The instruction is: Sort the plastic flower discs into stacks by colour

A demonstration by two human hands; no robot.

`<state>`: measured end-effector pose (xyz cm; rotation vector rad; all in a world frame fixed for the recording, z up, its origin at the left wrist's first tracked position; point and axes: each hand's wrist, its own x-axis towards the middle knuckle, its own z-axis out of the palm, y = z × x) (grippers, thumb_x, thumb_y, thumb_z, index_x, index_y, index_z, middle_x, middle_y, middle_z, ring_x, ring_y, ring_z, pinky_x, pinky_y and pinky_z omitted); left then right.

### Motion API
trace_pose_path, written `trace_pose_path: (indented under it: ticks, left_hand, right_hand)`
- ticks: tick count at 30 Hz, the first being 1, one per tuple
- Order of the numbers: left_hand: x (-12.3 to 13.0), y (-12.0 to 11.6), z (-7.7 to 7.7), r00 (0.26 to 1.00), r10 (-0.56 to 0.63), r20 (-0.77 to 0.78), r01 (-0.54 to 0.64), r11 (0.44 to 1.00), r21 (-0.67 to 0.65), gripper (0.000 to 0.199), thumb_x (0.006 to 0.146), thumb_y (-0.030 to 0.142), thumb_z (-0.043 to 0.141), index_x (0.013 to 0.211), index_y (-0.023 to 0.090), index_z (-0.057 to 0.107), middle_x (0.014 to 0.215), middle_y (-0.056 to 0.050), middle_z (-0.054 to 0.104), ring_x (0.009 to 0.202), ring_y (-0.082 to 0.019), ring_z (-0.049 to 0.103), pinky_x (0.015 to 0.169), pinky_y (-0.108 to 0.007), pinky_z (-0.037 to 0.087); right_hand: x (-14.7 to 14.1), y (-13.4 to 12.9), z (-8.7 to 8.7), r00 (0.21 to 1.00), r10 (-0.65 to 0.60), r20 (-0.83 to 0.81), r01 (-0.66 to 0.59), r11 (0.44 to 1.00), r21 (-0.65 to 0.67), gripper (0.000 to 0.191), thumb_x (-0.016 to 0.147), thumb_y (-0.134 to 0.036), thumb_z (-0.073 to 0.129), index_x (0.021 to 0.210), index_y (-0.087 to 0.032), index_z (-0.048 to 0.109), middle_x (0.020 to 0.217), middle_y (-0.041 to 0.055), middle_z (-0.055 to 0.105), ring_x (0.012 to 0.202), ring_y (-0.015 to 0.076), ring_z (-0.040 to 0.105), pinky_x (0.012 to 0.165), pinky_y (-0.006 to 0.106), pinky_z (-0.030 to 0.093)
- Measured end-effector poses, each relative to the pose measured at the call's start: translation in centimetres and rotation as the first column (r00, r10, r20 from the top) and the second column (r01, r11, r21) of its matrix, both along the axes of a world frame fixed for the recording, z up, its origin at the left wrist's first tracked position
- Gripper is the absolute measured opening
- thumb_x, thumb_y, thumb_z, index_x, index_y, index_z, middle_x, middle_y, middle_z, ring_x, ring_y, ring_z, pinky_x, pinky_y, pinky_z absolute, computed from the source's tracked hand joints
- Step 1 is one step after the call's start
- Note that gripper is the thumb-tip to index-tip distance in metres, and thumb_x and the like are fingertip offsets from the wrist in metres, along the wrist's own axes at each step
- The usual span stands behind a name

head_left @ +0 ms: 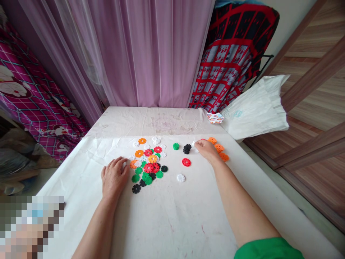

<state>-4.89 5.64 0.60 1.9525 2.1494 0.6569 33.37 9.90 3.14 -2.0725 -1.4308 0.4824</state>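
Note:
My left hand (114,174) lies palm down on the white tablecloth, fingers stretched out and holding nothing. Beside its fingertips spreads a loose pile of notched plastic discs in red, green, black, orange and white, with a red disc (148,168) near its middle. Over on the right, my right hand (206,148) is closed in a pinch at a white notched disc (193,144), partly covered by the fingers. Left of that hand stand a stack of black discs (187,149) and a green stack (176,146). Orange discs (219,148) sit in a row just beyond the right wrist.
A single red disc (186,162) and a white disc (181,178) lie nearer to me. At the table's far right corner are a small patterned paper piece (215,118) and a white bag (258,108). Purple curtains (151,54) hang behind the table.

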Motion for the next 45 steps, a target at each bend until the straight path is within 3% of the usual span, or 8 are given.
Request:
trace_pose_path:
  ticks: [4,11,20,25,30,32,38,45]
  left_hand:
    - [0.0,0.0,-0.2,1.0,-0.001,0.003,0.001,1.0,0.027,0.036,0.091,0.033,0.044,0.116,0.025,0.069,0.137,-0.008,0.061,0.131,-0.03,0.05,0.113,-0.055,0.029]
    - [-0.1,0.1,-0.4,1.0,0.005,0.003,-0.005,1.0,0.027,0.035,0.091,0.033,0.044,0.117,0.026,0.068,0.137,-0.007,0.062,0.132,-0.029,0.049,0.114,-0.053,0.028]
    - [0.0,0.1,-0.3,1.0,0.002,0.006,-0.002,1.0,0.014,0.036,0.092,0.034,0.043,0.117,0.025,0.068,0.138,-0.007,0.061,0.133,-0.029,0.048,0.114,-0.055,0.027]
    - [-0.1,0.1,-0.6,1.0,-0.005,0.006,0.005,1.0,0.029,0.036,0.091,0.034,0.044,0.117,0.026,0.068,0.137,-0.008,0.061,0.132,-0.03,0.048,0.114,-0.056,0.028]
    - [0.1,0.0,-0.2,1.0,0.001,0.01,-0.001,1.0,0.012,0.036,0.091,0.034,0.044,0.116,0.026,0.068,0.138,-0.007,0.061,0.132,-0.03,0.048,0.114,-0.055,0.028]
    - [0.2,-0.1,0.0,1.0,0.003,0.011,-0.003,1.0,-0.004,0.036,0.092,0.034,0.043,0.116,0.025,0.068,0.138,-0.008,0.061,0.133,-0.03,0.048,0.114,-0.055,0.028]
    - [0.2,0.0,0.0,1.0,0.006,0.026,-0.006,1.0,0.0,0.036,0.091,0.033,0.044,0.117,0.026,0.068,0.138,-0.008,0.061,0.133,-0.029,0.048,0.114,-0.056,0.027]
    - [0.1,0.0,-0.1,0.999,0.006,0.034,-0.006,1.0,0.004,0.036,0.092,0.033,0.043,0.117,0.027,0.068,0.138,-0.007,0.061,0.134,-0.029,0.047,0.115,-0.055,0.026]
  right_hand:
    - [-1.0,-0.1,0.6,0.986,0.024,0.167,-0.011,0.997,-0.08,0.037,0.085,-0.022,0.047,0.114,-0.024,0.069,0.115,0.0053,0.072,0.1,0.0181,0.064,0.083,0.026,0.046]
    - [-3.0,-0.7,1.7,0.914,0.114,0.39,-0.016,0.969,-0.246,0.041,0.09,-0.021,0.041,0.117,-0.027,0.071,0.119,0.0061,0.071,0.104,0.0221,0.065,0.078,0.029,0.046]
    - [-3.0,-0.9,1.9,0.916,0.115,0.384,-0.024,0.972,-0.236,0.04,0.09,-0.019,0.041,0.113,-0.027,0.073,0.114,0.0057,0.073,0.101,0.0229,0.066,0.076,0.03,0.046]
    - [-4.1,-2.2,2.2,0.925,0.103,0.366,-0.086,0.994,-0.062,0.034,0.089,-0.019,0.047,0.112,-0.024,0.071,0.115,0.0057,0.072,0.098,0.0193,0.065,0.08,0.028,0.046]
    - [-8.9,-4.6,1.5,0.822,0.501,0.271,-0.492,0.864,-0.106,0.026,0.083,-0.024,0.061,0.107,-0.026,0.071,0.112,0.0017,0.07,0.091,0.015,0.064,0.082,0.026,0.045]
    - [-10.7,-5.2,1.1,0.765,0.58,0.28,-0.553,0.814,-0.177,0.028,0.082,-0.029,0.064,0.108,-0.026,0.071,0.112,0.0028,0.069,0.097,0.0173,0.064,0.082,0.027,0.044]
    - [-12.4,-5.1,0.4,0.731,0.607,0.311,-0.557,0.795,-0.24,0.021,0.082,-0.03,0.064,0.101,-0.027,0.071,0.107,0.0022,0.068,0.099,0.0184,0.062,0.075,0.026,0.039]
    - [-11.6,-5.3,0.7,0.809,0.534,0.244,-0.506,0.845,-0.171,0.02,0.081,-0.03,0.063,0.1,-0.028,0.071,0.104,0.0,0.069,0.088,0.0151,0.063,0.073,0.025,0.04]
